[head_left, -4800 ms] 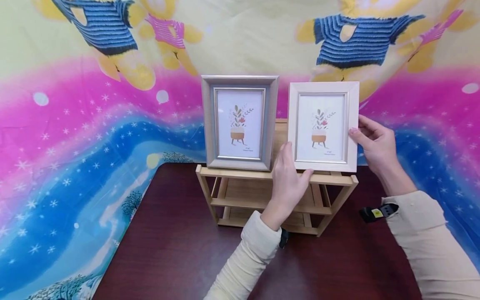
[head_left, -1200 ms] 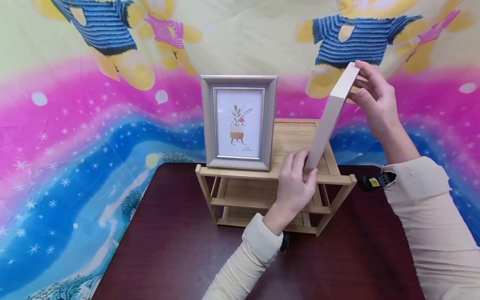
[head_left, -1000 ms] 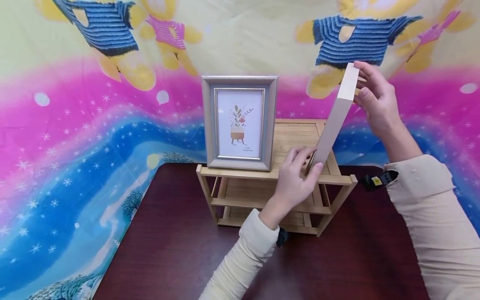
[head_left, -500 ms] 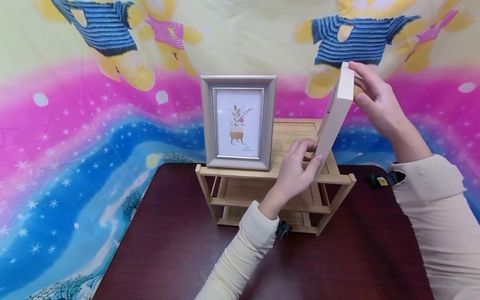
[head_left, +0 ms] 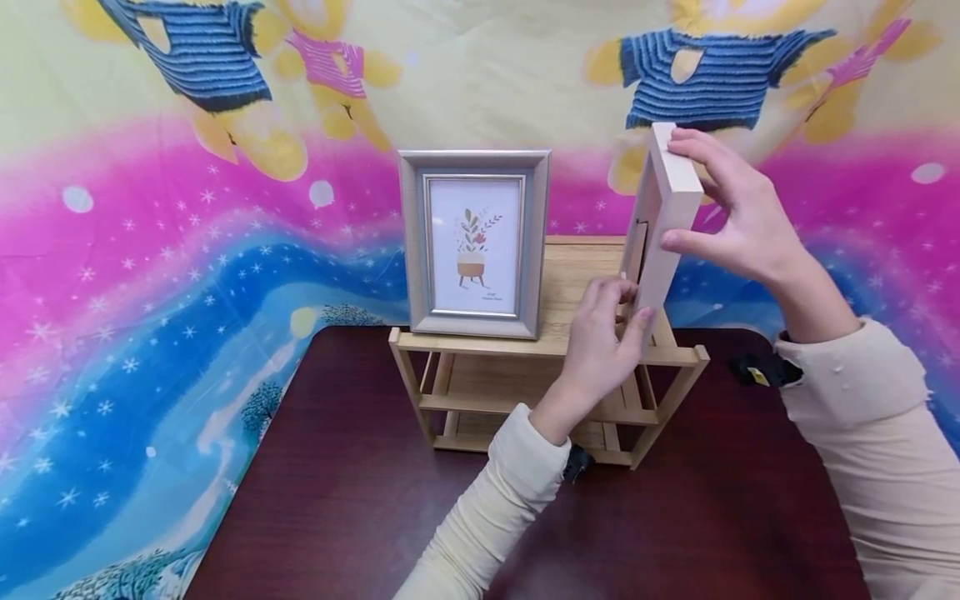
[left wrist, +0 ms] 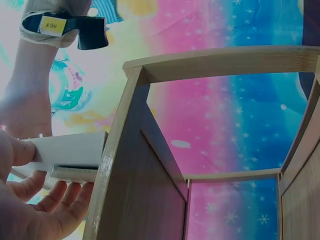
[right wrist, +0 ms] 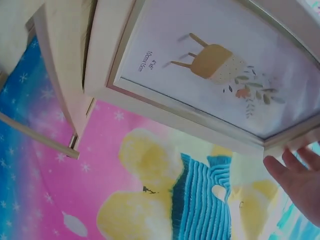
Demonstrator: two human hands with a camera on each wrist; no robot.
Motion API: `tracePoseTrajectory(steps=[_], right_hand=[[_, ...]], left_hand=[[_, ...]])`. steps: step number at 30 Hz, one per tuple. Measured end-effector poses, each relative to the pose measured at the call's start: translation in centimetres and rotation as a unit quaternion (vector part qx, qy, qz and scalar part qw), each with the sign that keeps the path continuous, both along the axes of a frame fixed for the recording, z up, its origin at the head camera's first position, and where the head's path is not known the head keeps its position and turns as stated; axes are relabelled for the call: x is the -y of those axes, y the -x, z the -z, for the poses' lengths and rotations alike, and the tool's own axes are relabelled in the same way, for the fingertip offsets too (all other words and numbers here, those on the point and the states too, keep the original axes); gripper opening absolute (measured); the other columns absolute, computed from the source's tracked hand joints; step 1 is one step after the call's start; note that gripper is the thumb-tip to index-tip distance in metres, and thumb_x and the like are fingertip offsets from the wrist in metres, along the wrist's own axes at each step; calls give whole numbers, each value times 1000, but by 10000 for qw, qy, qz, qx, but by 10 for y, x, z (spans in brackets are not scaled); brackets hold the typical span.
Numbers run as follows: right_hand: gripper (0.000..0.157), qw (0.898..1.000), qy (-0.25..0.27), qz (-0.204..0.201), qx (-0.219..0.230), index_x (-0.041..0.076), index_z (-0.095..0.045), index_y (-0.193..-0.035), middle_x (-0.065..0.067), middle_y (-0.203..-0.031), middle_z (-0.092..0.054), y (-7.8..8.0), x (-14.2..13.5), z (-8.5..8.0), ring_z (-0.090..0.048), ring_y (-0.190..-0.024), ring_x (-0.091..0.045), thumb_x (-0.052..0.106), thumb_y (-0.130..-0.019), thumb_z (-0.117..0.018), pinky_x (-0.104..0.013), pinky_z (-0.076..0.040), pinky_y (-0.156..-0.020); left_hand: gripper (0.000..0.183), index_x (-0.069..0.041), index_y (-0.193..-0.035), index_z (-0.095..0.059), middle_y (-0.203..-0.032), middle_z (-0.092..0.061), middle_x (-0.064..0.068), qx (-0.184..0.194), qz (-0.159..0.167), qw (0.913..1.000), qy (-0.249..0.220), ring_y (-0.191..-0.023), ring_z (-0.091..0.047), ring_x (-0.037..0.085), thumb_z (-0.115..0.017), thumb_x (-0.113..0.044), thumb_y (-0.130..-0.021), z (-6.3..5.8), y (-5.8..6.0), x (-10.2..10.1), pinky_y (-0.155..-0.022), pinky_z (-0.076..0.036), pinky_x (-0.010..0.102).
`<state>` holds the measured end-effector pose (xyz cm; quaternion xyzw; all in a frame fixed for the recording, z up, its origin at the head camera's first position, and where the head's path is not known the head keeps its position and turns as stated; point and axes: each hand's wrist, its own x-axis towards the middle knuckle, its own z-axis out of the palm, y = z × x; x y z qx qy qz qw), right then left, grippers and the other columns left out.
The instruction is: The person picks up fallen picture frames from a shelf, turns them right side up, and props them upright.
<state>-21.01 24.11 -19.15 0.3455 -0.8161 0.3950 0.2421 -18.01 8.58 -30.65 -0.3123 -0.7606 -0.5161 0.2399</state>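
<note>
A white picture frame (head_left: 667, 218) stands edge-on at the right end of a wooden shelf's (head_left: 480, 345) top, with its back towards the left. My right hand (head_left: 678, 192) grips its upper end, fingers over the top and thumb on the edge. My left hand (head_left: 626, 304) pinches its lower corner. In the right wrist view the white frame's (right wrist: 210, 65) front shows a potted plant print, and my right hand's fingers (right wrist: 300, 185) reach its corner. In the left wrist view my left hand's fingers (left wrist: 47, 210) curl under the white frame (left wrist: 65, 150). A silver frame (head_left: 474, 242) stands upright on the shelf's left end.
The wooden shelf stands at the far edge of a dark red table (head_left: 360, 500). A bright cloth (head_left: 150, 275) with bears and stars hangs behind and drapes down on the left. The shelf's lower tiers (head_left: 480, 392) hold nothing that I can see.
The white frame, which faced me at first, has turned edge-on and kept rotating, so its back now shows. Its top has shifted left. Both hands stayed on it.
</note>
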Motion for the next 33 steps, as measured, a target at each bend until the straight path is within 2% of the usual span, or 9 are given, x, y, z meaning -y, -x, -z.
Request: tracePoseTrajectory(steps=[3,5,11,14,19,22,25,28,33], right_hand=[[75,9994,-48,345,-80,5,-42,-135,-6,-141,-37,-2,2,0,-40,-118,-14,9,-68,-77,-23,-38,-96],[74,9991,-28,415,-104,4,-43,-135,-7,-141,-37,-3,3,0,-41,-117,-13,6,-68,-76,-21,-39,-94],[72,9989,75,430,-166,3,-44,-133,-8,-139,-39,-3,2,2,-43,-116,-12,5,-68,-75,-21,-38,-95],[72,9988,94,415,-235,2,-44,-133,-9,-139,-39,-2,2,3,-43,-116,-13,6,-68,-75,-22,-38,-95],[70,9973,17,476,-552,2,-47,-131,-9,-137,-43,0,3,4,-44,-118,-12,14,-69,-77,-21,-39,-94],[68,9940,-145,474,-978,1,-52,-127,-10,-133,-48,2,4,2,-47,-117,-10,25,-69,-78,-18,-40,-91],[69,9909,-305,382,-1256,1,-55,-124,-11,-131,-50,4,8,-2,-48,-118,-13,35,-68,-77,-15,-39,-90],[71,9903,-517,309,-1253,0,-56,-123,-11,-131,-50,5,12,-6,-47,-119,-21,41,-68,-75,-13,-37,-91],[69,9895,-859,323,-1121,0,-57,-122,-10,-133,-48,5,17,-9,-46,-120,-27,33,-65,-79,-9,-35,-89]], left_hand=[[20,0,-106,-53,-112,-48,12,14,-42,9999,144,-96,-55,13,-54,-14,-91,1,0,0,-74,-44,9],[22,-2,-107,-55,-112,-48,11,-82,-114,9995,297,-94,-56,13,-55,-16,-91,1,0,3,-75,-44,10],[27,-10,-112,-61,-105,-52,8,-705,-742,9891,1058,-85,-53,12,-51,-24,-91,4,0,12,-68,-43,14],[27,-9,-112,-62,-100,-54,10,-897,-994,9857,1019,-82,-54,14,-50,-18,-90,4,1,15,-66,-45,18],[32,-7,-110,-60,-91,-60,11,-1154,-1424,9768,1110,-77,-60,18,-56,0,-80,3,1,16,-65,-49,22],[42,-6,-116,-56,-88,-62,10,-1106,-1600,9720,1317,-76,-61,19,-57,7,-76,3,1,16,-66,-50,22],[43,-2,-118,-54,-87,-62,11,-979,-1700,9710,1366,-76,-62,20,-56,9,-76,3,1,17,-68,-51,23],[39,0,-116,-55,-88,-62,11,-825,-1705,9734,1288,-78,-63,21,-56,9,-78,5,2,18,-69,-51,23],[40,-1,-117,-55,-91,-61,12,-608,-1594,9794,1078,-83,-63,22,-56,10,-79,9,4,19,-76,-50,21]])
